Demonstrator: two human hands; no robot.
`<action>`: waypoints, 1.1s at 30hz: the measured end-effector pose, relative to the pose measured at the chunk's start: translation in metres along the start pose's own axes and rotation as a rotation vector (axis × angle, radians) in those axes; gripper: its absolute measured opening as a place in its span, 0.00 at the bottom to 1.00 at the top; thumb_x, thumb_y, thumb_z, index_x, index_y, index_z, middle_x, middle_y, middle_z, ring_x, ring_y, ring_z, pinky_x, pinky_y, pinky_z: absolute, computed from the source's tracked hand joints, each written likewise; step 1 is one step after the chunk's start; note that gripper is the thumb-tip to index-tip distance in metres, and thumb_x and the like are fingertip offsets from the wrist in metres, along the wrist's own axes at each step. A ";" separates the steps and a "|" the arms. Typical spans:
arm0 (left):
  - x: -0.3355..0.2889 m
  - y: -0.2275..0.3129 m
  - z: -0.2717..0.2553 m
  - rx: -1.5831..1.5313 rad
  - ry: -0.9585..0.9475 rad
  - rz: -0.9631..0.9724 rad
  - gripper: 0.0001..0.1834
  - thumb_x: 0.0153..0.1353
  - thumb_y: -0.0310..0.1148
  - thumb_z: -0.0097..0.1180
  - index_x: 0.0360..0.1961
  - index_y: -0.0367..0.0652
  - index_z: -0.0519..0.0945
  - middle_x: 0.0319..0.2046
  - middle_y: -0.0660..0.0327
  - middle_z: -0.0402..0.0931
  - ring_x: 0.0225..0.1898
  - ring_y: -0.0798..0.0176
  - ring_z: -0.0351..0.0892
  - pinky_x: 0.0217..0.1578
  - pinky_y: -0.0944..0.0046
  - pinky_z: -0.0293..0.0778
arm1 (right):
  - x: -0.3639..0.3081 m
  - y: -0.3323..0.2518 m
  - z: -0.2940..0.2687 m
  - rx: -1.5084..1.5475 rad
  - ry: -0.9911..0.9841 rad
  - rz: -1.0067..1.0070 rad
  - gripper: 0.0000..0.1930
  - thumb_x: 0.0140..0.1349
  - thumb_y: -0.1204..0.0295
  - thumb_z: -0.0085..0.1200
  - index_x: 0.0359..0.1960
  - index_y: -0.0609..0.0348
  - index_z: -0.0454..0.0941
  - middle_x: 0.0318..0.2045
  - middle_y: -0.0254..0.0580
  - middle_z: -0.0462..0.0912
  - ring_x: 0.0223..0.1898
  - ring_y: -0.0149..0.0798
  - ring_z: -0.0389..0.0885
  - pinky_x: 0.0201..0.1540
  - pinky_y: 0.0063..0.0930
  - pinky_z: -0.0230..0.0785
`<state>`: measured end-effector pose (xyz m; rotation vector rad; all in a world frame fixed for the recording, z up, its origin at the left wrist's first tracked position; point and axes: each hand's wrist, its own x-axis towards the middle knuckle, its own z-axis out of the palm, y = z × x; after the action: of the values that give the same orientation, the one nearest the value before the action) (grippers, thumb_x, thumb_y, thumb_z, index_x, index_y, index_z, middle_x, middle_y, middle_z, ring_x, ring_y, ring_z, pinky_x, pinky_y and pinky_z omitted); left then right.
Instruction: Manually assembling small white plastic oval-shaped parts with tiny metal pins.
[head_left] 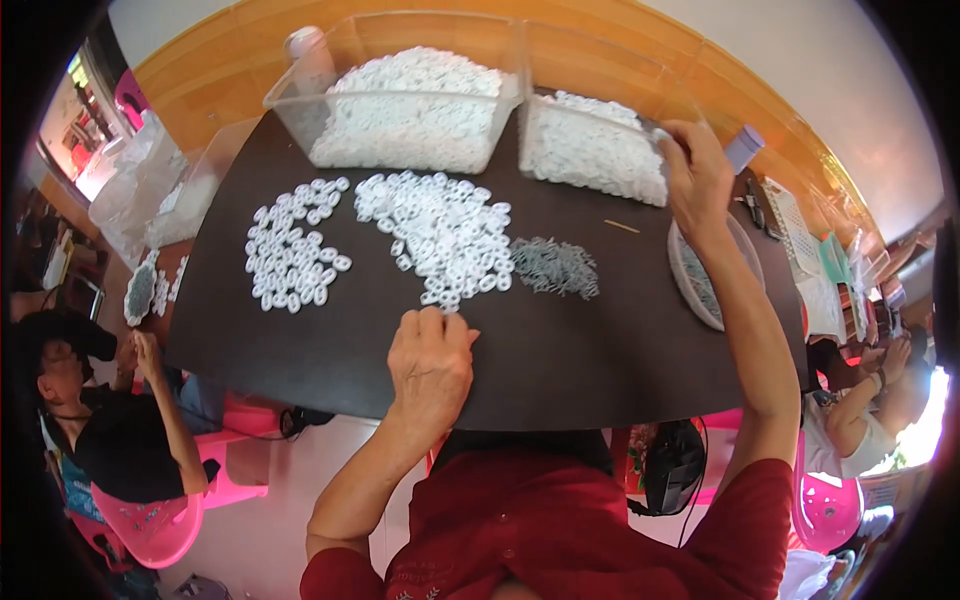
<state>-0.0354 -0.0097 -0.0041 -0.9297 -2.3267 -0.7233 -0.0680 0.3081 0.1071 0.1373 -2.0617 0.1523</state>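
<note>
My left hand (432, 360) rests closed on the dark table, just below a heap of white oval pieces with holes (450, 235); whatever its fingers might hold is hidden. My right hand (698, 180) is reached out to the near right corner of a clear plastic bin (590, 172), its bent fingers gripping the rim there. Small white pieces (590, 140) fill that bin. Between my hands lies a pile of small grey metal pieces (556, 267). A thin tan stick (622, 227) lies above it. Beneath my right forearm, a round tray (752, 255) is partly covered.
Another clear bin (300, 115) heaped with white pieces stands at the back left. Spread-out white ovals (290, 250) lie at left. A lilac bottle (743, 148) stands beyond my right hand. One person (130, 420) sits at left, another (865, 410) at right, on pink chairs.
</note>
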 end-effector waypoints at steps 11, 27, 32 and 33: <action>0.003 -0.003 -0.001 0.209 -0.221 -0.049 0.13 0.43 0.27 0.66 0.25 0.39 0.71 0.26 0.56 0.68 0.30 0.52 0.72 0.25 0.55 0.70 | 0.033 0.036 0.034 -0.049 -0.219 0.156 0.08 0.54 0.71 0.57 0.34 0.61 0.80 0.29 0.46 0.82 0.33 0.45 0.81 0.38 0.35 0.70; 0.010 -0.027 -0.010 0.071 -0.246 -0.102 0.11 0.46 0.25 0.64 0.25 0.39 0.71 0.25 0.55 0.68 0.30 0.51 0.74 0.26 0.56 0.71 | 0.005 -0.026 0.013 0.171 -0.238 0.120 0.08 0.57 0.77 0.55 0.38 0.63 0.80 0.33 0.46 0.82 0.36 0.41 0.81 0.40 0.29 0.72; 0.012 -0.034 -0.010 0.034 -0.243 -0.073 0.11 0.46 0.24 0.64 0.24 0.39 0.71 0.24 0.55 0.69 0.29 0.50 0.74 0.27 0.54 0.70 | -0.045 -0.061 0.001 0.257 -0.407 -0.059 0.06 0.52 0.80 0.59 0.33 0.61 0.80 0.28 0.44 0.79 0.32 0.45 0.77 0.36 0.34 0.71; 0.011 -0.033 -0.010 0.099 -0.252 -0.049 0.11 0.46 0.23 0.63 0.24 0.39 0.71 0.24 0.55 0.69 0.28 0.50 0.74 0.26 0.54 0.70 | -0.055 -0.064 -0.001 0.245 -0.408 -0.060 0.06 0.52 0.80 0.59 0.33 0.61 0.80 0.28 0.44 0.79 0.32 0.45 0.77 0.36 0.34 0.71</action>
<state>-0.0643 -0.0319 0.0011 -0.9702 -2.5861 -0.5292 -0.0304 0.2469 0.0627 0.4091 -2.4350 0.3646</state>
